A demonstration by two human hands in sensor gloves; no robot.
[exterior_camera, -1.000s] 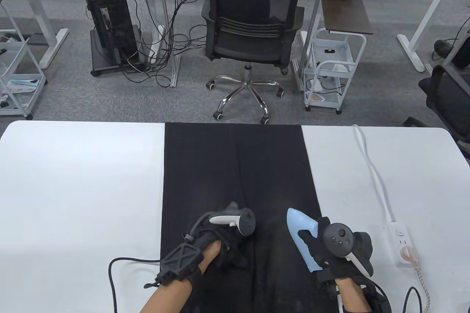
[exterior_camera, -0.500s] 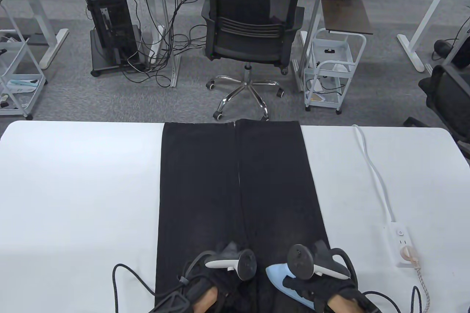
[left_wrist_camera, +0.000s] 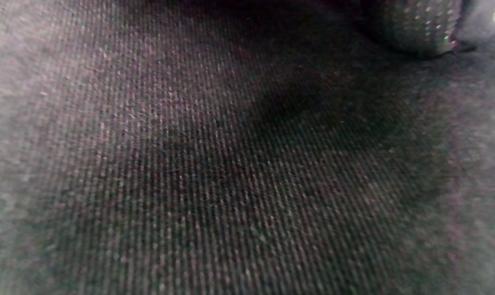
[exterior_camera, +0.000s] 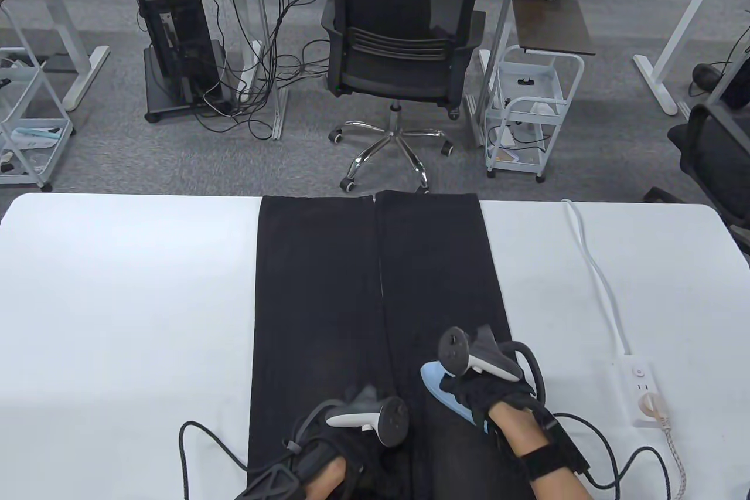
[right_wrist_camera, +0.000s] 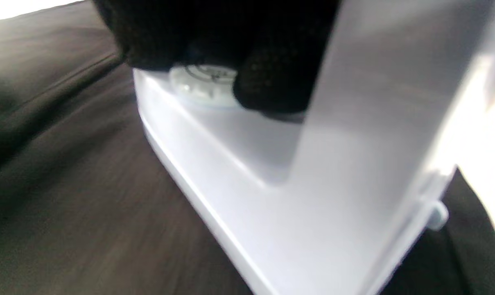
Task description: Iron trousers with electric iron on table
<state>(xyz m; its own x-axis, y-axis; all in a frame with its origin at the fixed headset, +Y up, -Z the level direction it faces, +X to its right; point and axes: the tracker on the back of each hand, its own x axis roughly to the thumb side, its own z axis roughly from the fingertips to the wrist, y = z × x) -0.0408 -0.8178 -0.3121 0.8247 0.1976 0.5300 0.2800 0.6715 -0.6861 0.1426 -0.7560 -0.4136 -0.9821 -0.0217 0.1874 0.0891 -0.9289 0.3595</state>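
**Trousers flat on the bench, iron on the right leg**

Trousers (exterior_camera: 375, 300), black, lie lengthwise down the middle of the white bench (exterior_camera: 117, 300), hems at the 12 o'clock edge and the two legs side by side with a thin seam line between them.

At about 7 o'clock on the cloth, the left hand (exterior_camera: 345, 453) rests on the near part of the left trouser leg, a tracker strapped to its back. Whether its fingers lie straight or curl into the fabric cannot be told from the table view; the left wrist view shows only dark weave (left_wrist_camera: 214, 164) filling the frame, with one gloved fingertip (left_wrist_camera: 419, 24) against the cloth at the top right.

Toward 5 o'clock, the right hand (exterior_camera: 486, 394) grips the handle of the pale blue iron (exterior_camera: 439, 385), fingers wrapped round it. The iron sits on the right trouser leg, its nose pointing to roughly 10 o'clock, just beside the seam between the legs. In the right wrist view the iron (right_wrist_camera: 272, 196) lies flat on the dark fabric, and gloved fingers (right_wrist_camera: 272, 82) close over the handle next to a round dial (right_wrist_camera: 202, 82).

Further right, at 4 o'clock on the bare bench, a white power strip (exterior_camera: 641, 388) lies well apart from the trousers, its white cable (exterior_camera: 592, 265) running toward 1 o'clock.
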